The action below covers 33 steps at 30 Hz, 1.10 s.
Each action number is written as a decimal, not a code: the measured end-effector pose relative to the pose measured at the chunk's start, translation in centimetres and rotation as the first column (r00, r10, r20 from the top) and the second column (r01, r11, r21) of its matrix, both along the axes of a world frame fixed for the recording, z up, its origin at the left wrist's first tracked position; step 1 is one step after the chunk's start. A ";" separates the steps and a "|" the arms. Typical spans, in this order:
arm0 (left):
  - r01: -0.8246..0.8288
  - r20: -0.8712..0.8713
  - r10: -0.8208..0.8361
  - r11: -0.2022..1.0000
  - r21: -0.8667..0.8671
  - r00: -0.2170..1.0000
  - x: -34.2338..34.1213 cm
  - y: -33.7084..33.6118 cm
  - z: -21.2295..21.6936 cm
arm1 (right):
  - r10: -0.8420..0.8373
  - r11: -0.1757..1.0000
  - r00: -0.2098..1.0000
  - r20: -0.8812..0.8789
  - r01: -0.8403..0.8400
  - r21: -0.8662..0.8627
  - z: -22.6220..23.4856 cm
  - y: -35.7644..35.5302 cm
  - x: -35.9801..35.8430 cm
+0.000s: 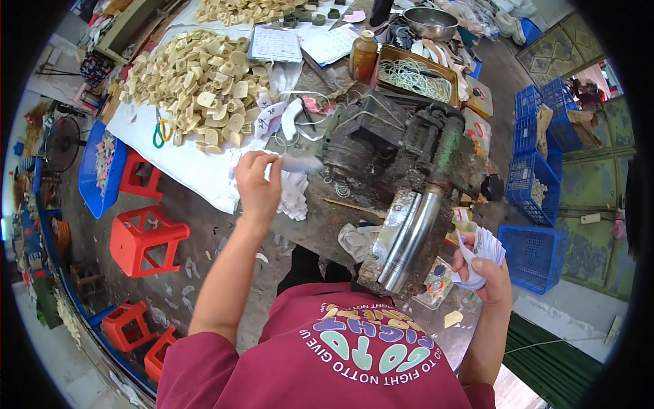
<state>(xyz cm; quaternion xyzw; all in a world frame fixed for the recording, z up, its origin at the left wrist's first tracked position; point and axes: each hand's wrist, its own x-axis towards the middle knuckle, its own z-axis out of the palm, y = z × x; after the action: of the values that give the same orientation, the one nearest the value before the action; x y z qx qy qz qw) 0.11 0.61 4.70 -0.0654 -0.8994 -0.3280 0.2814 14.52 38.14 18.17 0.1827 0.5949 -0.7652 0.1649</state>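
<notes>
1. One head-worn fisheye camera is looking steeply down from above the person's maroon shirt point(354, 354), which is filling the lower edge.
2. It is facing forward over the dark machine point(402, 157), sitting near and central.
3. Left of the machine, the white sheet point(191, 163) is bending toward the rim; right of it, blue crates point(538, 177) are curving away.

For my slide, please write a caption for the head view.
Left hand pinches white strip beside grimy metal roller machine; right hand holds white paper pieces.
</notes>
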 end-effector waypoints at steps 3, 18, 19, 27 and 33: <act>0.163 0.145 -0.126 0.946 -0.281 0.981 0.2 -3.8 -3.2 | -0.023 1.000 0.999 -0.038 0.023 0.011 -0.4 -1.2 -0.5; -0.089 0.203 -0.908 0.183 0.979 0.366 8.4 12.1 10.4 | 0.239 0.932 0.945 -0.224 -0.159 0.325 1.2 -6.9 -1.3; -0.099 0.218 -0.903 0.195 0.976 0.371 8.6 12.2 10.4 | 0.224 0.938 0.955 -0.195 -0.157 0.309 1.4 -6.7 -1.1; 0.264 0.140 -0.853 0.307 0.914 0.503 9.0 12.9 9.8 | 0.185 0.980 0.956 -0.229 -0.198 -0.034 2.1 -1.0 1.6; 0.435 0.238 -0.697 0.638 0.636 0.676 9.1 12.3 7.9 | 0.234 0.969 0.968 0.087 -0.240 0.055 0.8 1.7 1.4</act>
<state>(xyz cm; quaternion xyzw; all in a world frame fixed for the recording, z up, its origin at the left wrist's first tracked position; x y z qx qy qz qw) 9.24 12.93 12.59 -0.1929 -0.7407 -0.6410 -0.0572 15.95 39.84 18.94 0.1461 0.6300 -0.7123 0.2727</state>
